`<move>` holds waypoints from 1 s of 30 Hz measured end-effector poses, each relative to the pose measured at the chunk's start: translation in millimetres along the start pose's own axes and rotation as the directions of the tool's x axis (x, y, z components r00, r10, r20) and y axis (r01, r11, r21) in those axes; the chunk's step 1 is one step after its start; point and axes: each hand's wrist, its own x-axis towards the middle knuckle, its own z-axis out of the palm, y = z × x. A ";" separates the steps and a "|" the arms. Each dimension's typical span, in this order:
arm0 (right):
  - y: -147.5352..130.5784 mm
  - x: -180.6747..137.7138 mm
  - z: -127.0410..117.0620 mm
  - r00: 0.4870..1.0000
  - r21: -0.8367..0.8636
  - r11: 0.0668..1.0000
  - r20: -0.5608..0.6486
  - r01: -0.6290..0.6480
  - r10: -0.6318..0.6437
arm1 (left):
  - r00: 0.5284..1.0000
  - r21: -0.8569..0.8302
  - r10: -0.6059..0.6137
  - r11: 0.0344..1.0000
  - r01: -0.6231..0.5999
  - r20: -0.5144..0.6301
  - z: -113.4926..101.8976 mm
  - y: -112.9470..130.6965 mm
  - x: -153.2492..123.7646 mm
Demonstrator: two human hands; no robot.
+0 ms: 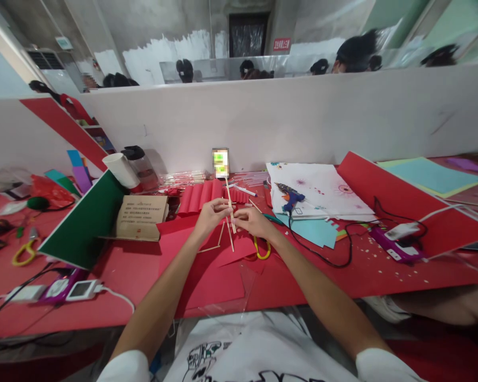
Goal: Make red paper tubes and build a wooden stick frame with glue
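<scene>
Both my hands meet over the middle of the red table (322,276). My left hand (212,213) and my right hand (252,220) are closed on thin wooden sticks (230,212) that stand up and slant between them. More thin sticks lie flat on the red paper sheets (207,270) just under the hands. A pleated red paper fan (201,197) lies right behind them. Yellow-handled scissors (263,249) lie beneath my right wrist.
A blue glue gun (290,197) rests on white paper to the right, its black cable looping to a power strip (398,241). A phone (220,162) leans on the white partition. At left lie a green card (83,223), a brown box (141,215), a white cup (121,170) and yellow scissors (24,252).
</scene>
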 end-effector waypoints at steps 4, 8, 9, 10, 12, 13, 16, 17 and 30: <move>-1.4 -0.3 0.4 1.000 0.046 0.999 -0.009 -0.016 0.017 | 1.000 0.023 0.011 1.000 -0.011 0.021 1.9 -0.7 -0.6; -3.1 -0.3 0.8 0.999 0.084 0.995 -0.002 -0.046 0.046 | 1.000 0.052 0.015 0.999 -0.015 -0.002 3.0 0.2 -1.2; -3.1 -0.1 0.8 0.999 0.085 0.995 -0.002 -0.046 0.046 | 1.000 0.055 0.012 0.998 -0.011 -0.006 3.1 0.2 -1.1; -2.9 0.2 0.8 0.999 0.087 0.995 -0.001 -0.043 0.043 | 1.000 0.056 0.009 0.998 -0.008 -0.010 3.3 0.2 -0.9; -1.9 1.0 0.9 0.999 0.104 0.994 -0.001 -0.038 0.038 | 1.000 0.054 0.007 0.999 -0.006 -0.016 3.5 -0.1 -0.3; -1.2 1.6 1.1 0.999 0.115 0.993 0.000 -0.038 0.039 | 1.000 0.050 0.003 0.999 -0.002 -0.018 3.5 -0.2 0.1; 1.2 3.0 1.7 0.999 0.130 0.990 -0.004 -0.050 0.050 | 0.999 0.024 -0.022 0.999 0.022 -0.026 3.0 -1.0 1.0; 1.9 3.3 2.0 0.998 0.127 0.990 -0.006 -0.055 0.056 | 0.999 0.013 -0.032 0.999 0.032 -0.027 2.6 -1.4 1.3; 4.5 1.7 1.5 0.996 0.185 0.980 -0.017 -0.080 0.085 | 0.995 -0.077 -0.095 0.993 0.095 0.006 0.2 -3.4 1.5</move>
